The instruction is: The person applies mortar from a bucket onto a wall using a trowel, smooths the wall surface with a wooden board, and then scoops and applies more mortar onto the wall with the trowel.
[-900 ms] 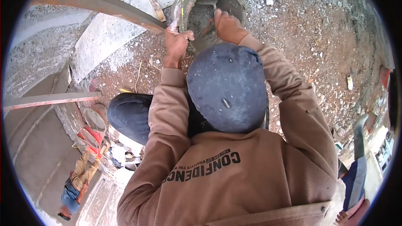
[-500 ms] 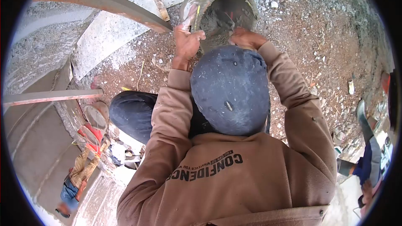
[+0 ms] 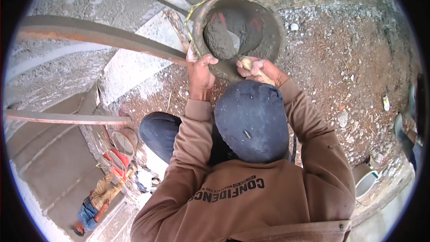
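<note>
A mortar-coated bucket (image 3: pixel 281 40) with yellow-and-black rope at its rim is tilted, its mouth facing me. Inside lies wet grey mortar (image 3: pixel 218 42). My left hand (image 3: pixel 201 74) is closed on the bucket's near left rim, thumb toward the mouth. My right hand (image 3: pixel 268 69) is wrapped round the pale wooden handle of a trowel (image 3: pixel 260 72) by the near right rim. What seems to be its blade shows as a pale, shiny patch against the mortar. My dusty, dark-clad right knee (image 3: pixel 251 121) is just below the right hand.
Two long mortar-smeared beams (image 3: pixel 107 36) reach in from the left. A pale board (image 3: pixel 136 58) lies beside the bucket on gravelly soil (image 3: pixel 327 76). At lower left is another person (image 3: pixel 96 201) near a red-marked bucket (image 3: pixel 115 160). Another bucket (image 3: pixel 365 181) lies at lower right.
The bucket's mouth has turned more toward me, showing more mortar. My right hand has come back from the mouth, and the trowel handle now shows. My left hand keeps its rim grip.
</note>
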Demonstrator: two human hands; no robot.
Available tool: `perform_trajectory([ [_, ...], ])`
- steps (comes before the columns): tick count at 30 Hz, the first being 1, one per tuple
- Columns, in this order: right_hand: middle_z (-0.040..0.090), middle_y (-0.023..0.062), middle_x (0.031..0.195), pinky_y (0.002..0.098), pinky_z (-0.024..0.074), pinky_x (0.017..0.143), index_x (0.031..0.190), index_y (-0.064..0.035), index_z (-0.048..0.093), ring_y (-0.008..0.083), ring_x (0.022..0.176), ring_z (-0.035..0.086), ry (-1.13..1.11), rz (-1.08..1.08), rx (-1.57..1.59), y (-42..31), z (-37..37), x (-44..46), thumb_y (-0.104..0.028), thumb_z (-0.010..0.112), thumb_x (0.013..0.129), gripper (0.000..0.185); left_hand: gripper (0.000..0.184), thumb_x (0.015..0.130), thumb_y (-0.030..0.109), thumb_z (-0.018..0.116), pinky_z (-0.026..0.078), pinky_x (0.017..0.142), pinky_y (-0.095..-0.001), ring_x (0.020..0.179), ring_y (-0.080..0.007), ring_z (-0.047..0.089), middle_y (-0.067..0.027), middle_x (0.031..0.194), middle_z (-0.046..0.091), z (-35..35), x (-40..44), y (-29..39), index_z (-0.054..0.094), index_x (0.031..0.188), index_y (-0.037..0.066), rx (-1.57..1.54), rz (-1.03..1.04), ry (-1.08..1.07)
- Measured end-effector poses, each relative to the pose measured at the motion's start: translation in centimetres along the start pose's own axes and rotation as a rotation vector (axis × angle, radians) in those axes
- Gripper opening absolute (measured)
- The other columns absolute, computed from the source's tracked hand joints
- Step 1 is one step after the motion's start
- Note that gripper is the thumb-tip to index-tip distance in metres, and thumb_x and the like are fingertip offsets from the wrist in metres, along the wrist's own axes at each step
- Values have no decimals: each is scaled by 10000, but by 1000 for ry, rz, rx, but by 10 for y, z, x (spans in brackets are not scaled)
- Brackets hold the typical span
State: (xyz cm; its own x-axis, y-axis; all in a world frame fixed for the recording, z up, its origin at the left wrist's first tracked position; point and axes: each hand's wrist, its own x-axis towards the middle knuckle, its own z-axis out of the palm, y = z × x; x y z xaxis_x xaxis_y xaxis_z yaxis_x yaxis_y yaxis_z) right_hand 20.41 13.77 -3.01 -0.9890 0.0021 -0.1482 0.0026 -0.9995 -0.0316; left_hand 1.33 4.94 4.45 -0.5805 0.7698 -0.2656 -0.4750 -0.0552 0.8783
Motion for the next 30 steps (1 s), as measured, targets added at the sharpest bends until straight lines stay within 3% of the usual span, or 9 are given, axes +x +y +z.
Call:
perform_trajectory([
  [4,453,39,819,172,350,317,1063,-60,512,53,477,417,4,-128,-80,-30,47,-34,-18,530,703,364,861,587,-142,558,541,734,-340,768,-208,588,-77,899,573,-7,21,-13,393,1414,33,-211,-92,143],
  [6,451,45,826,192,357,324,1080,-60,500,62,496,422,-23,-232,-64,-47,67,-51,-17,530,711,372,242,598,-82,563,531,858,-427,863,-289,621,-133,887,611,0,19,-5,595,835,-53,-95,-118,246],
  [9,456,54,832,218,375,344,1092,-67,493,82,500,429,-63,-529,-165,-78,99,-74,-15,529,724,374,926,562,-112,500,516,960,-526,1072,-356,591,-168,1182,562,-8,21,-5,293,1444,81,-139,-59,132],
  [19,465,104,964,317,552,625,1123,-60,291,175,762,600,452,-2002,-665,-244,204,-67,18,553,903,351,713,553,-109,501,528,854,-407,908,-283,601,-117,1033,595,-90,15,-22,466,1256,4,-129,-95,267],
  [21,498,177,1011,391,562,684,1168,-12,278,258,800,624,754,-2116,-574,-299,197,-53,-10,580,882,417,982,516,-155,494,523,864,-388,966,-269,591,-122,1155,578,-108,10,-17,338,1456,82,-110,-130,287],
  [24,511,269,1070,473,539,798,1232,44,241,383,866,623,1545,-2153,-483,-390,175,-15,-30,596,851,526,982,503,-150,494,529,852,-389,968,-274,596,-118,1135,591,-77,-12,19,344,1449,66,-84,-95,298],
  [26,524,328,1114,509,496,889,1268,90,233,475,959,596,1677,-2054,-589,-445,153,16,-32,585,834,572,953,500,-145,493,535,847,-394,970,-284,601,-120,1123,600,-43,-26,40,379,1424,56,-78,-10,272],
  [28,560,327,1137,462,490,934,1231,97,336,465,1047,596,1407,-1484,-842,-432,200,20,-54,556,838,475,853,496,-132,497,543,848,-402,966,-299,610,-124,1117,610,-54,-23,40,465,1333,27,1,4,301],
  [30,564,311,1008,516,473,836,1222,71,328,464,924,599,1140,-1842,-1296,-383,237,55,-35,547,782,503,800,494,-128,500,545,839,-389,965,-296,612,-122,1112,612,-52,-22,34,492,1282,12,15,21,289],
])
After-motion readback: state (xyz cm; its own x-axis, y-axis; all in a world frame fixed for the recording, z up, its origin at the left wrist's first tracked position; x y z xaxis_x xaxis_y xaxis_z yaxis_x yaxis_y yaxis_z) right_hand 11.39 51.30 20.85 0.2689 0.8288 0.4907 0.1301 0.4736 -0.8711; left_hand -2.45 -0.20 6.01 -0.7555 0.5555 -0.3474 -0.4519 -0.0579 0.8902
